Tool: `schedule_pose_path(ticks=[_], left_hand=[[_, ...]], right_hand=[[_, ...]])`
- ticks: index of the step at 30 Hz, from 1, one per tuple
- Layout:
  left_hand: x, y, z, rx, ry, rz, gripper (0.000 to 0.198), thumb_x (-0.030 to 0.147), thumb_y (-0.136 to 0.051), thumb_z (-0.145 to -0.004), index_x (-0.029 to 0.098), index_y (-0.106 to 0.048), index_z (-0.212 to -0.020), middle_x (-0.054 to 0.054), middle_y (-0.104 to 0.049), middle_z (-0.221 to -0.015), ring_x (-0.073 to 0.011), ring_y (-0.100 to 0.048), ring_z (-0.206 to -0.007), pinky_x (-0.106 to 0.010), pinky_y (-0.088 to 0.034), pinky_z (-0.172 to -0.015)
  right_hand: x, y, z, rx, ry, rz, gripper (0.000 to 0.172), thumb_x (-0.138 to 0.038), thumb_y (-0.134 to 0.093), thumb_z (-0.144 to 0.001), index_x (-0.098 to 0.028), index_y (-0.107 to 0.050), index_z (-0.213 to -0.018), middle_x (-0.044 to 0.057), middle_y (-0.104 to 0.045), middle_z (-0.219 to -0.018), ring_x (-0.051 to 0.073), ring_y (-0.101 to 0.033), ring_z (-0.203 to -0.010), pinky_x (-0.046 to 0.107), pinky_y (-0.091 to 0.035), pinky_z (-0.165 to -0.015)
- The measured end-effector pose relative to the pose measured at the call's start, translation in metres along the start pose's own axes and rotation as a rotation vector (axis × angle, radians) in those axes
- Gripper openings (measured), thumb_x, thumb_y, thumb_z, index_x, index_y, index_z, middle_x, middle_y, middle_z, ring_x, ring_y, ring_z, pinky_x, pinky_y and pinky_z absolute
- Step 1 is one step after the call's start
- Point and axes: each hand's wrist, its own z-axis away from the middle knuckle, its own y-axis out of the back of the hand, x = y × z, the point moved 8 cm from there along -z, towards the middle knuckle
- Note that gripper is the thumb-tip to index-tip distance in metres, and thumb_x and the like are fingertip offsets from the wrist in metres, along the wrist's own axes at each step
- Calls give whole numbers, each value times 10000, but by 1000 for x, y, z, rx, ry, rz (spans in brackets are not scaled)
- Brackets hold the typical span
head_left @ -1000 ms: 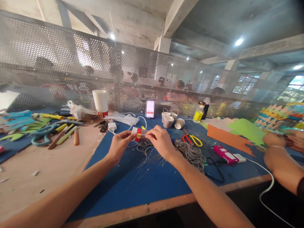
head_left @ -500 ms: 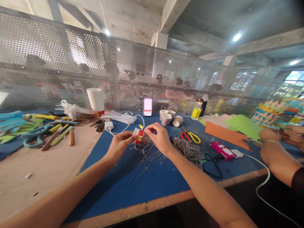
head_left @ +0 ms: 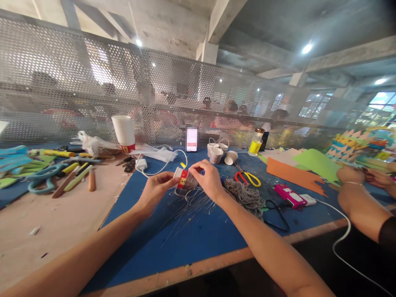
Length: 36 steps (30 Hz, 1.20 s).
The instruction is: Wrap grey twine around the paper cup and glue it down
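My left hand (head_left: 154, 187) grips a paper cup (head_left: 183, 180) by its white rim, thumb on the near side. The cup lies tilted on its side in the air, with a red and yellow band and grey cord round its lower part. My right hand (head_left: 208, 178) is closed in a pinch at the cup's base end; what lies between its fingertips is hidden. Under the cup, thin grey wires (head_left: 185, 212) spread over the blue mat (head_left: 213, 243). Beside my right wrist lies a heap of grey cord (head_left: 246, 197).
Behind the hands stand a lit phone (head_left: 192, 139) and several cord-wrapped cups (head_left: 215, 154). Red-yellow scissors (head_left: 252, 178) and a pink device (head_left: 289, 195) lie right. A cup stack (head_left: 123, 131), blue scissors (head_left: 41, 183) and tools are left. A neighbour's arm (head_left: 360, 202) reaches in from the right.
Both hands stay at nearly the same place with the cup. The whole view has shifted slightly; the right fingers have barely moved at the cup's base.
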Motion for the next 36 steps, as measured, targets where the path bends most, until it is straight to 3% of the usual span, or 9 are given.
schedule_pose_path(ticks=[21, 28, 36], left_hand=[[1, -5, 1, -46, 9, 30, 209, 371, -851, -788, 185, -825, -879, -50, -813, -866, -188, -702, -774, -300, -522, -805], [2, -5, 1, -51, -3, 6, 244, 390, -861, -772, 173, -820, -877, -68, -807, -863, -211, -707, -774, -327, -531, -795], [-3, -6, 2, -101, -5, -10, 238, 404, -840, -800, 185, -813, -889, -56, -801, -862, -202, -698, -775, -315, -523, -796]], right_hand=[[12, -3, -1, -42, -65, 3, 111, -208, -723, -899, -207, -737, -789, 14, -678, -833, 156, -658, -762, 286, -525, -809], [22, -5, -2, -105, -137, -45, 105, -268, -710, -898, -215, -741, -813, 20, -729, -873, 170, -688, -804, 298, -536, -821], [32, -14, 0, -241, -256, -180, 158, -347, -665, -901, -210, -714, -839, -6, -740, -798, 162, -687, -779, 252, -511, -717]])
